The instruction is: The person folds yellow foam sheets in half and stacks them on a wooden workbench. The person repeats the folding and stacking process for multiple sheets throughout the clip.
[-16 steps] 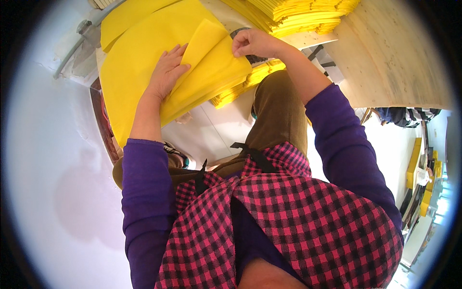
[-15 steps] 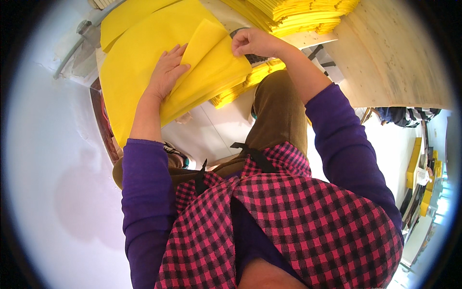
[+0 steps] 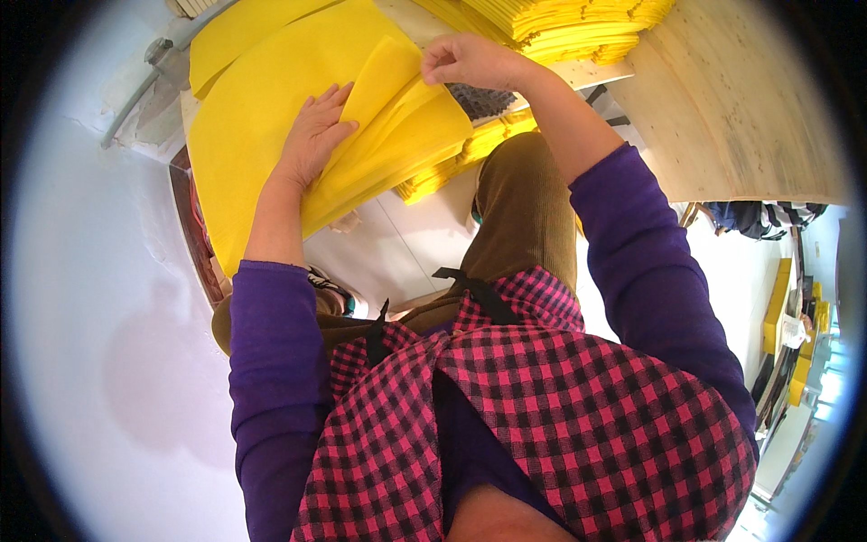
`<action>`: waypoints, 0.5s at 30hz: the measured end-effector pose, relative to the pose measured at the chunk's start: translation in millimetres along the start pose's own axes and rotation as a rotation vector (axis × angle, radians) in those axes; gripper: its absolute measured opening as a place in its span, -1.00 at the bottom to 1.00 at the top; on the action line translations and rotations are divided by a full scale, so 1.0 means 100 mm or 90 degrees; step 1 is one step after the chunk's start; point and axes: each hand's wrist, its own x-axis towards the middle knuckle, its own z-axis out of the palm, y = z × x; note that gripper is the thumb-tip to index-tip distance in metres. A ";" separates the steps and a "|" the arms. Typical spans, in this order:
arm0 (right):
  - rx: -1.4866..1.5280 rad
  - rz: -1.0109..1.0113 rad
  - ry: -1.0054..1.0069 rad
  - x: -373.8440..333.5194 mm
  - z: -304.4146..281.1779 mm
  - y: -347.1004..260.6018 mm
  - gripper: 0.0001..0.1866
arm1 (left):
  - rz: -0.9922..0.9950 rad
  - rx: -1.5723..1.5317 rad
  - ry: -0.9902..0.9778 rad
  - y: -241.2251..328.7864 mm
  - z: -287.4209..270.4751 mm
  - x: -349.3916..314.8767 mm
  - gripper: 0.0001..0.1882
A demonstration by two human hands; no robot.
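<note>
A broad pile of thin yellow sheets, like cloth [image 3: 244, 126], spreads before me, with one corner folded back as a flap [image 3: 384, 77]. My left hand [image 3: 316, 131] lies flat on the sheets beside the flap, its fingers stretched out and the fingertips partly against the fold. At the pile's right edge, my right hand [image 3: 465, 63] is closed in a pinch on the edge of a yellow sheet, which curls up under the fingertips. Exactly how much cloth sits between the fingers is hidden.
A dark, bumpy-textured item [image 3: 483, 99] shows just below my right hand. Beyond it stands a thick stack of folded yellow pieces [image 3: 578, 27], beside a wooden board [image 3: 741, 108]. More yellow pieces [image 3: 442, 172] hang below, near my knee. A white wall [image 3: 99, 298] bounds the left.
My right hand has moved a little up and left, drawing the sheet's edge with it and baring more of the dark item. My left hand has stayed put.
</note>
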 end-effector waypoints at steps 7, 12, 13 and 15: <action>-0.002 0.041 -0.054 0.03 -0.03 -0.12 -0.88 | 0.001 0.003 -0.005 -0.03 0.00 0.00 -0.48; 0.125 0.063 -0.057 0.03 0.00 -0.05 -0.90 | 0.003 0.003 -0.005 -0.03 0.00 0.00 -0.47; 0.141 0.054 -0.052 0.03 0.00 -0.02 -0.87 | 0.002 0.004 -0.007 -0.03 0.00 0.01 -0.47; 0.169 0.055 -0.040 0.02 0.02 0.02 -0.82 | -0.004 0.006 -0.008 -0.02 0.00 0.01 -0.47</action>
